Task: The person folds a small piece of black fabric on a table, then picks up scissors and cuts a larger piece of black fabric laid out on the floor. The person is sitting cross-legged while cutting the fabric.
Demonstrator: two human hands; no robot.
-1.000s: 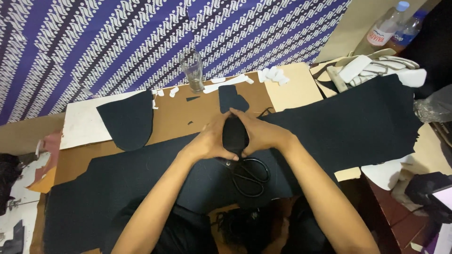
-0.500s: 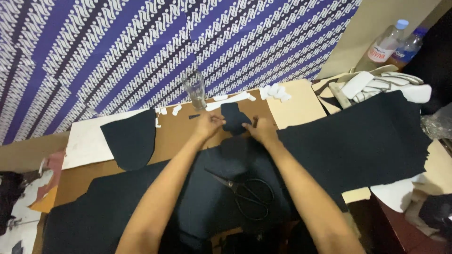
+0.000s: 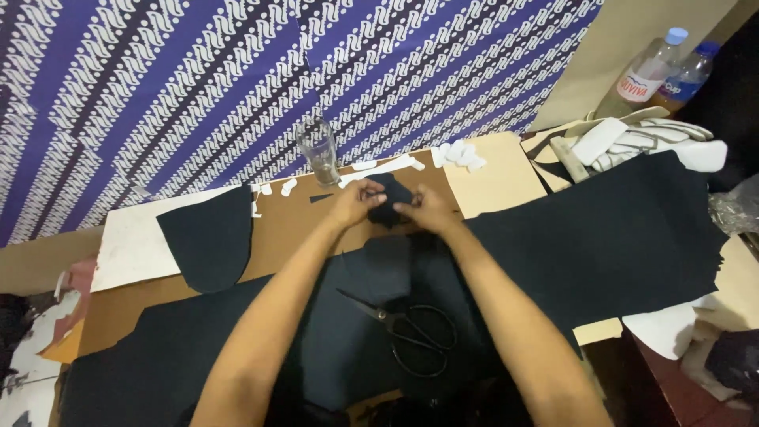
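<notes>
Both my hands meet at the far side of the table over a small dark fabric piece. My left hand pinches its left edge and my right hand presses its right edge. A large sheet of black fabric spreads across the brown cardboard tabletop beneath my forearms. Black scissors lie on that fabric between my arms, untouched. A cut, rounded black piece rests to the left.
An empty drinking glass stands just beyond my hands, with white paper scraps beside it. Plastic bottles and folded cloth sit at the far right. A patterned purple cloth hangs behind.
My hands moved away from me with the small dark piece, from above the scissors to the table's far side near the glass. The scissors stayed put.
</notes>
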